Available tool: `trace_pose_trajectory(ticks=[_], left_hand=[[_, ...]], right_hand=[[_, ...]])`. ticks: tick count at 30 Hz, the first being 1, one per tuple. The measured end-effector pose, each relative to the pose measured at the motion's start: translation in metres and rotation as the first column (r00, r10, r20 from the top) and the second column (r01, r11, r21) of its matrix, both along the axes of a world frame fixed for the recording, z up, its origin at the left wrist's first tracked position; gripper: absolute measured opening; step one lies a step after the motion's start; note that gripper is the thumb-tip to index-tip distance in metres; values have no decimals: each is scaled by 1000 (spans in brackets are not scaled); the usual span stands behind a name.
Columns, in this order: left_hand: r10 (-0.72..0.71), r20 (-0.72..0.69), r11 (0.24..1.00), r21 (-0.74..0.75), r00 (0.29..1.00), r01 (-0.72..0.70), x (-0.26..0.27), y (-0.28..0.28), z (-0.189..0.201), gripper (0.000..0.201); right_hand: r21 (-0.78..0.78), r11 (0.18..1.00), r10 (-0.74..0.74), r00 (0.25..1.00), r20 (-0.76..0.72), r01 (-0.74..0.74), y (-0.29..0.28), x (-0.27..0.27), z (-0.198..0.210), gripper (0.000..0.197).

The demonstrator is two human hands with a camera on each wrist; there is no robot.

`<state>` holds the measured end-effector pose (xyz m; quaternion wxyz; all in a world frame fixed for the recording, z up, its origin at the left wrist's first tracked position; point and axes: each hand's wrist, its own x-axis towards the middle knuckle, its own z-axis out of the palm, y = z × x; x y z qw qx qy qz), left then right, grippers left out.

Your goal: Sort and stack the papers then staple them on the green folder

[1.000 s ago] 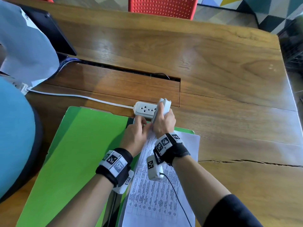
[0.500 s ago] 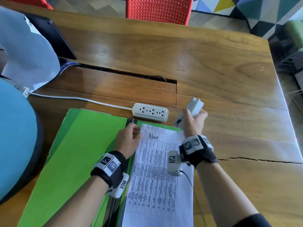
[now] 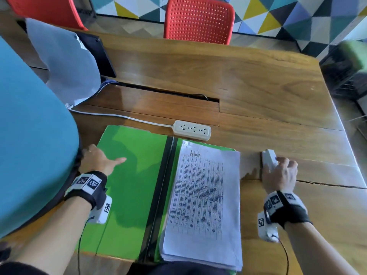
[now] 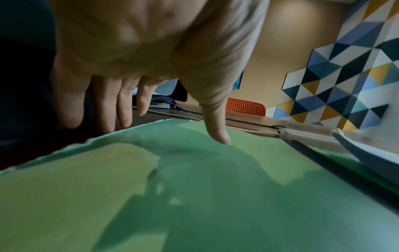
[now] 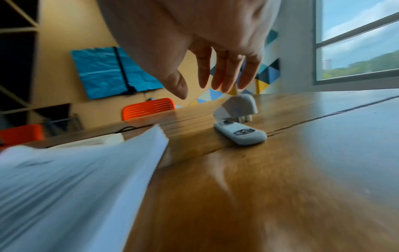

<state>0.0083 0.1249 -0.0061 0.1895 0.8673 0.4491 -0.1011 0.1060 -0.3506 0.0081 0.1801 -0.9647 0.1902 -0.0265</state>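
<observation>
Counter (image 3: 258, 86) of brown wood planks carries everything. Nearest lies the open green card folder (image 3: 131, 195), its left leaf bare and its right leaf under the thick stack of white printed papers (image 3: 202, 199) headed "Admin". Beyond the folder's far edge sits a white three-socket power strip (image 3: 191, 130). The left hand (image 3: 99, 160) rests at the folder's far left corner, fingers relaxed and spread, thumb (image 4: 215, 129) tip touching the green leaf. The right hand (image 3: 280, 173) hovers over the small white stapler (image 5: 238, 124), which sits on the counter right of the papers; its fingers (image 5: 226, 75) hang straight and apart, just above the stapler's raised top.
</observation>
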Motion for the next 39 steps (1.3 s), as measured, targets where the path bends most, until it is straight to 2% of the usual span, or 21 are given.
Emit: trace_pose_trajectory(ticks=[2,3,6,9,11,15,17,21,24,27,30,33,35,37,38,39], left_hand=[[-36,-65,999,25,997,37,-10,-3,-1,109],[-51,-106,997,54,993,57,-13,-4,-2,113],[-65,-169,990,111,984,84,-20,-1,-8,119],[-54,-98,996,67,994,61,-25,3,-13,111],[-18,-11,999,-34,1000,18,-29,7,-16,95],[72,194,966,-260,978,-19,-41,17,-15,29],[98,297,958,-287,950,-9,-51,22,-8,12],[74,380,929,-363,922,75,-69,23,26,13],[83,436,875,-462,896,143,-74,11,71,13],[-2,446,802,-534,895,267,-76,-12,118,6],[-122,473,731,-552,872,402,-73,-47,163,14],[-203,524,605,-597,827,527,-68,-91,190,27],[-271,528,540,-609,805,581,-64,-123,186,29],[-419,480,548,-542,770,637,-58,-149,157,22],[-519,385,573,-506,763,645,-55,-160,136,30],[-588,272,610,-468,762,639,-52,-167,111,57]], right_hand=[[35,992,119,992,32,-120,13,-31,1,21],[67,985,160,986,-42,-157,20,-47,0,17],[112,970,242,914,-325,-217,34,-89,-14,33],[159,971,225,910,-347,-180,37,-114,-29,42],[176,975,187,923,-336,-134,36,-119,-33,44],[166,983,130,923,-362,-74,23,-110,-29,45],[152,984,148,910,-387,-95,14,-105,-27,42],[148,980,182,895,-408,-131,8,-100,-26,34],[158,975,206,894,-399,-155,7,-97,-30,34],[175,969,230,899,-373,-175,7,-95,-31,36],[175,962,264,883,-389,-211,12,-93,-27,39],[199,952,296,865,-405,-233,14,-91,-23,41],[231,941,323,854,-408,-246,13,-91,-21,39],[256,936,330,852,-406,-240,11,-90,-19,36],[272,933,334,852,-405,-236,8,-90,-16,35],[307,924,342,851,-397,-228,6,-91,-13,37]])
